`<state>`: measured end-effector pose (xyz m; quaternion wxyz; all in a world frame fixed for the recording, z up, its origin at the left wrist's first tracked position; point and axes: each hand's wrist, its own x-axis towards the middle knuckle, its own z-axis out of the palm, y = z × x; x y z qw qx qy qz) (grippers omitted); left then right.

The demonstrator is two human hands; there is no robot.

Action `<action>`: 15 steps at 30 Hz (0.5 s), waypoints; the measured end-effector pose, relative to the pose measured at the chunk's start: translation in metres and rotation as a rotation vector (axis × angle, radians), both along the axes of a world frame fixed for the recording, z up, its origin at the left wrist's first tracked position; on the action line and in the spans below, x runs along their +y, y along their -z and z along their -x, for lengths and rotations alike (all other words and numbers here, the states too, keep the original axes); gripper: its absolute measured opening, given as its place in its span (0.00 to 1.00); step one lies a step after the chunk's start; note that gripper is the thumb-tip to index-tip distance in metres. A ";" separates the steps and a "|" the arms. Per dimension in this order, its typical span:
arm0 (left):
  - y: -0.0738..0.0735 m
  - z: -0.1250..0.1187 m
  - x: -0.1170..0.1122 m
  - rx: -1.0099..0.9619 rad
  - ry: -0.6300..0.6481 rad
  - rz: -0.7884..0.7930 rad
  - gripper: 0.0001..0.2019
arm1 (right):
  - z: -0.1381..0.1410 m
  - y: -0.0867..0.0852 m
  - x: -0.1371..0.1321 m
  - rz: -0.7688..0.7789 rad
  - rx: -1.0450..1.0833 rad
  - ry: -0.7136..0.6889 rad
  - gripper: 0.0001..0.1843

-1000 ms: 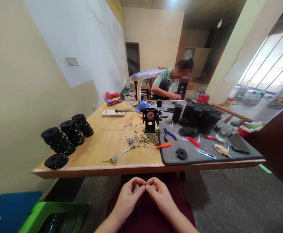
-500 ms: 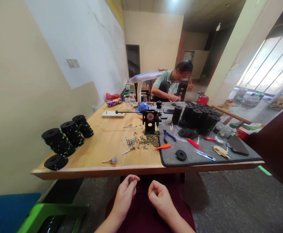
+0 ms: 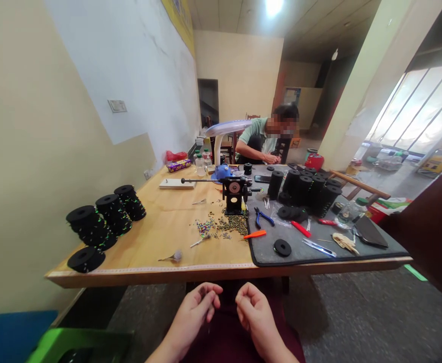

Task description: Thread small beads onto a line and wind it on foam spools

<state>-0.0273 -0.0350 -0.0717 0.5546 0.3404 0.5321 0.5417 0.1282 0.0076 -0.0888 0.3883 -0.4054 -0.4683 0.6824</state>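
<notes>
My left hand (image 3: 198, 312) is in front of the table's near edge, over my lap, with the thumb pressed towards the curled fingers. Facing it a short gap away, my right hand (image 3: 257, 315) is closed in a pinch. Whatever either hand holds is too small or fine to make out. On the tabletop beyond lie a feathery tuft on a thin stem (image 3: 175, 256), a pile of small brassy pieces (image 3: 236, 224) and multicoloured beads (image 3: 205, 228). Behind these stands a black hand-crank counter (image 3: 234, 195) with a long rod reaching left.
Black foam spools (image 3: 107, 212) are stacked at the left, with more spools (image 3: 302, 186) at the right. The grey mat (image 3: 266, 254) bears blue pliers (image 3: 262, 217), an orange-handled tool (image 3: 255, 234), tweezers (image 3: 319, 247) and a foam disc (image 3: 282, 247). A person (image 3: 259, 141) works behind the lamp (image 3: 218, 148).
The view has tipped up slightly, so the table sits lower in it. Both hands stay in front of the edge, their fingers still curled, with only a slight shift.
</notes>
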 end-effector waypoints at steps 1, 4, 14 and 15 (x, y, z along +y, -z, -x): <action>-0.001 -0.003 0.000 0.005 0.019 0.014 0.18 | 0.000 0.000 0.000 -0.031 -0.024 -0.004 0.13; -0.004 -0.010 0.001 -0.007 0.043 0.063 0.20 | -0.003 0.000 -0.001 -0.224 -0.139 0.001 0.11; -0.006 -0.011 0.011 0.039 -0.027 0.025 0.17 | -0.008 -0.002 -0.004 -0.609 -0.435 -0.072 0.09; -0.007 -0.010 0.011 0.083 -0.034 0.007 0.16 | -0.008 -0.003 -0.003 -0.588 -0.426 -0.091 0.09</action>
